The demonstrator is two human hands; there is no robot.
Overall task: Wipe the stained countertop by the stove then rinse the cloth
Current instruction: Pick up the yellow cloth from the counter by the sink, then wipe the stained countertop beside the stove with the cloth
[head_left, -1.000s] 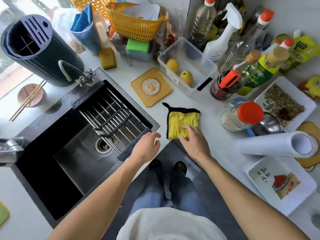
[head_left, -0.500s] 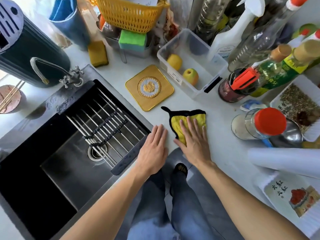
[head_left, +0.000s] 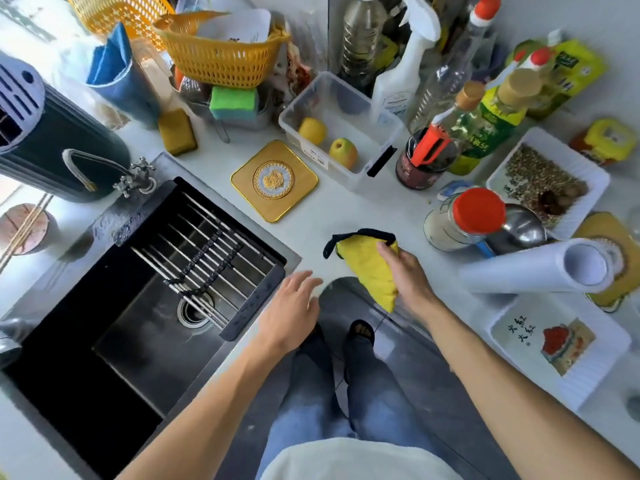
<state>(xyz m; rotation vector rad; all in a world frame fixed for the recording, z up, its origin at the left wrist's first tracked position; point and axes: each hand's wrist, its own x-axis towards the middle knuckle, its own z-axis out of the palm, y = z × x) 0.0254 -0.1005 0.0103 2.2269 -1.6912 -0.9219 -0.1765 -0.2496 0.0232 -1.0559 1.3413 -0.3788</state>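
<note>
A yellow cloth with black trim (head_left: 367,265) is bunched in my right hand (head_left: 407,275), lifted off the white countertop (head_left: 353,209) at its front edge, one corner hanging down over the floor. My left hand (head_left: 294,310) hovers with fingers spread, empty, just right of the sink's front corner. The dark steel sink (head_left: 131,327) lies to the left, with a roll-up wire rack (head_left: 207,251) across its right end and a tap (head_left: 135,178) at its back rim. No stove is in view.
A gold square coaster (head_left: 274,180) lies behind the cloth. A clear tub with two fruits (head_left: 341,133), bottles, a red-lidded jar (head_left: 464,220), a white paper roll (head_left: 540,268) and white trays (head_left: 557,337) crowd the counter's right side. Baskets and sponges stand at the back.
My right hand went from lying flat on the spread cloth to gathering it and lifting it off the counter. My left hand lifted off the counter edge.
</note>
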